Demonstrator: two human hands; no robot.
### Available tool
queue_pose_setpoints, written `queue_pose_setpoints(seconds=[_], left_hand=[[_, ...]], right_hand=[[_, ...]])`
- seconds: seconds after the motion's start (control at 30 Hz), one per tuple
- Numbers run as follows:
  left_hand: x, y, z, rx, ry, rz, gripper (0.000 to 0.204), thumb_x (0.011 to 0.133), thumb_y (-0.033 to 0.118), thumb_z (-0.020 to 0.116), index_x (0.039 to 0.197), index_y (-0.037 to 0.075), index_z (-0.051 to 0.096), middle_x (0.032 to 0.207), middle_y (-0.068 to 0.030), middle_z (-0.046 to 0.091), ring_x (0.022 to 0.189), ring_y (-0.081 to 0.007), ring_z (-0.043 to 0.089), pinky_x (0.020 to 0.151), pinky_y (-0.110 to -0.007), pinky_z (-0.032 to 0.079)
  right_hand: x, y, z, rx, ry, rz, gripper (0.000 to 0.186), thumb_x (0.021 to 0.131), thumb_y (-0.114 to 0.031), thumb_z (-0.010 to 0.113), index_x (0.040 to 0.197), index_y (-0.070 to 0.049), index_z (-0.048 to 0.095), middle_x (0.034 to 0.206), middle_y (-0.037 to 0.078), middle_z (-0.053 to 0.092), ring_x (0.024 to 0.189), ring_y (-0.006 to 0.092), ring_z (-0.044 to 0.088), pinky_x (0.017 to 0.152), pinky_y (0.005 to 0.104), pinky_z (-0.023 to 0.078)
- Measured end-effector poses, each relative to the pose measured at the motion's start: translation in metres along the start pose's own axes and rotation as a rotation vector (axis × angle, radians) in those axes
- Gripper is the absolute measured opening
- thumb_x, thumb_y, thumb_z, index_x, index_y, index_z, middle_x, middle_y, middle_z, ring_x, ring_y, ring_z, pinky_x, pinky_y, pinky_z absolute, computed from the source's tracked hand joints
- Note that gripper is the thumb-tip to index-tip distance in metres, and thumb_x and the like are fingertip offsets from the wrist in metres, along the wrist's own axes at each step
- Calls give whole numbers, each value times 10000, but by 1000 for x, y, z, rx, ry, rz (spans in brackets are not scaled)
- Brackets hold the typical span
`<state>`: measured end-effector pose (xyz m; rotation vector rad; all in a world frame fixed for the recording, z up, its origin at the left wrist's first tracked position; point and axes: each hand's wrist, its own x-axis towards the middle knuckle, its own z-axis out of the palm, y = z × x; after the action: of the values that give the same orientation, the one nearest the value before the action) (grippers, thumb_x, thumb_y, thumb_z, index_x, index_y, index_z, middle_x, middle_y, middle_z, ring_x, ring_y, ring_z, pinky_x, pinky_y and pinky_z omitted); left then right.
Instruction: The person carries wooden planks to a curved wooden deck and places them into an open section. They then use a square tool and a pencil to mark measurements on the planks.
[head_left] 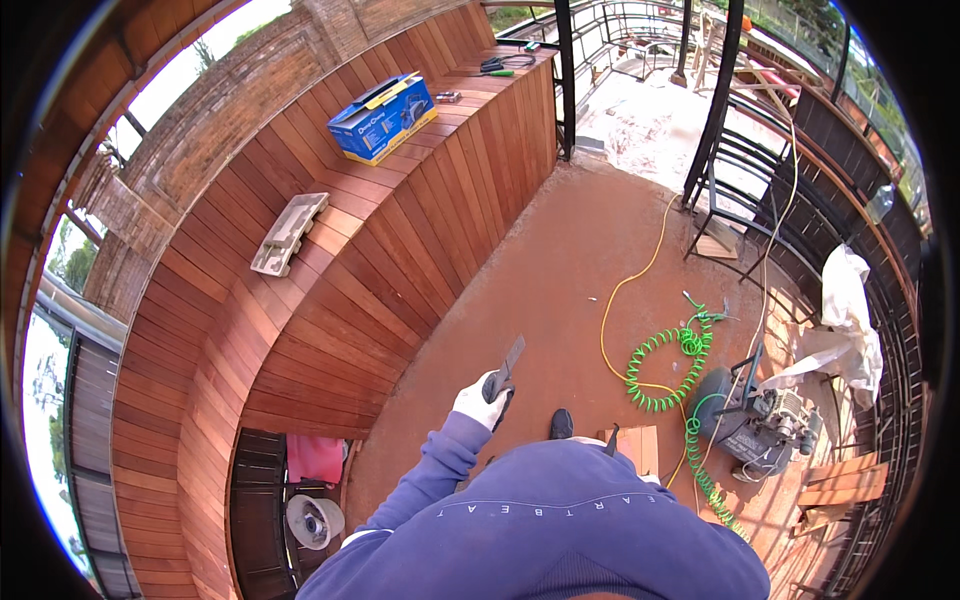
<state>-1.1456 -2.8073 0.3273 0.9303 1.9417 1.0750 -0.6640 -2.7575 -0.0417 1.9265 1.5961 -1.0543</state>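
Out in front of my body, my left hand [484, 403] wears a white and dark work glove. Its fingers are closed round what looks like a putty knife [509, 362], whose flat grey blade points up and away over the floor. My right hand is almost wholly hidden by my torso. Only a sliver of white [651, 480], perhaps its glove, shows at my right side, so its fingers cannot be seen. A stack of reddish boards [637, 450] lies on the floor close to that side.
A curved wooden bench [400, 270] runs along the left, bearing a patterned tray-like piece [290, 235], a blue box [385, 118] and a cable [505, 64]. To the right are a coiled green hose [640, 385], a yellow cord [604, 335] and an air compressor [765, 430]. A white bucket [315, 522] stands under the bench.
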Motion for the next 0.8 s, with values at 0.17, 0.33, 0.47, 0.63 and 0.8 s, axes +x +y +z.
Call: queue_pose_setpoints(seconds=[0.17,0.33,0.47,0.63,0.8], left_hand=[[122,52,-48,340,211,130,333,867,197,636,1166,53,605,908,-175,685,855,-333,669,772,-381,511],[234,16,-123,361,526,37,353,850,233,666,1139,38,611,917,-197,680,870,-347,669,780,-391,517],[327,7,-194,420,700,-80,321,860,283,664,1093,65,626,888,-190,678,847,-361,661,754,-415,515],[437,32,-280,437,858,-138,297,866,288,647,1071,74,623,892,-194,676,857,-379,652,755,-445,508],[522,35,-334,523,820,-499,433,854,409,628,1127,76,582,935,-190,681,885,-366,657,783,-471,504]], right_hand=[[88,-302,-217,163,344,-512,313,818,-369,671,904,-72,718,905,120,716,852,294,683,787,385,526],[34,-593,-381,205,569,-1167,227,788,-245,721,937,-76,706,955,104,685,935,288,644,865,379,506],[6,-770,-423,221,495,-1437,238,792,-208,717,984,-69,691,986,114,680,960,298,633,877,386,499],[-31,-949,-466,107,416,-1752,257,789,-173,717,1023,-80,670,1006,118,665,969,312,619,866,397,493],[-42,-1118,-524,12,438,-1968,244,800,-161,703,1027,-86,658,1002,130,650,972,329,605,901,415,470]])
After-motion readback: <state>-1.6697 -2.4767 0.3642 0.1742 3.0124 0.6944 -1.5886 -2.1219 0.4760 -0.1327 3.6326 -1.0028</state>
